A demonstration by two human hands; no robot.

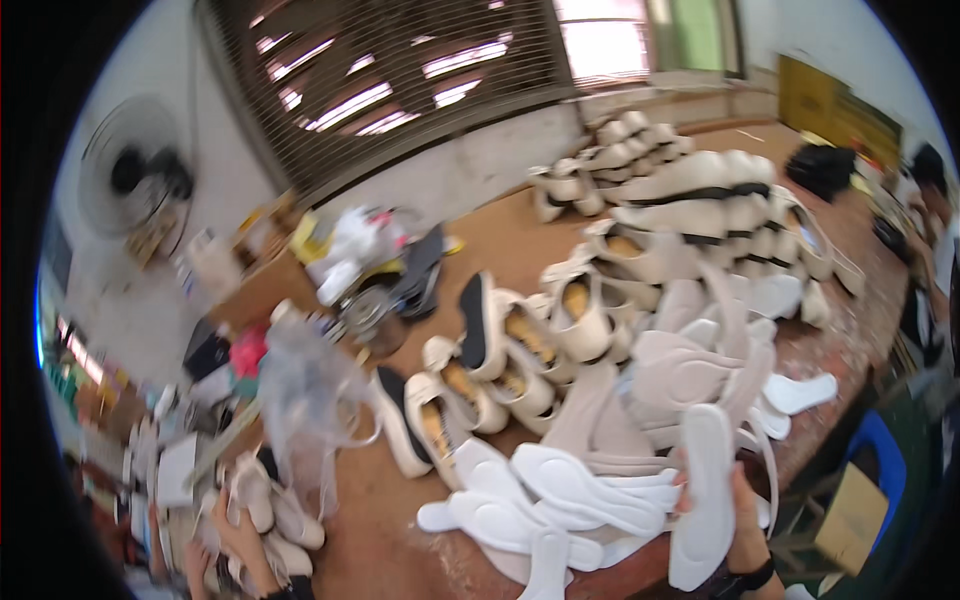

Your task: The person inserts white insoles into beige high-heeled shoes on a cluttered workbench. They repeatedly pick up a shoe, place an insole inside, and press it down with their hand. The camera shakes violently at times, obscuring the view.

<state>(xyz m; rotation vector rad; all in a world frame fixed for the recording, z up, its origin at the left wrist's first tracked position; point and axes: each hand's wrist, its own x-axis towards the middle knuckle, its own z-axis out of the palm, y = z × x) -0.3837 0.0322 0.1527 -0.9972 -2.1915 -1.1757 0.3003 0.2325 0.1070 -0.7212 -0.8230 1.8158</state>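
Observation:
My right hand (745, 525), with a dark band at the wrist, grips a white insole (703, 490) held upright over the near right of the table. Its fingers wrap around the insole's edge. At the lower left my left hand (240, 537) is closed on a beige shoe (251, 492), among other beige shoes there; blur softens its fingers. White insoles (575, 490) lie in an overlapping pile between my hands. Behind the held insole are loose beige shoe pieces (690, 365). Rows of beige shoes with dark trim (510, 370) stand beyond the insoles.
A clear plastic bag (310, 400) sits at the table's left side, near a glass jar (372, 320). More beige shoes (700, 200) are stacked far right. Another person's hand (196, 562) shows lower left; a person (930, 220) is at the right, above a blue chair (880, 450).

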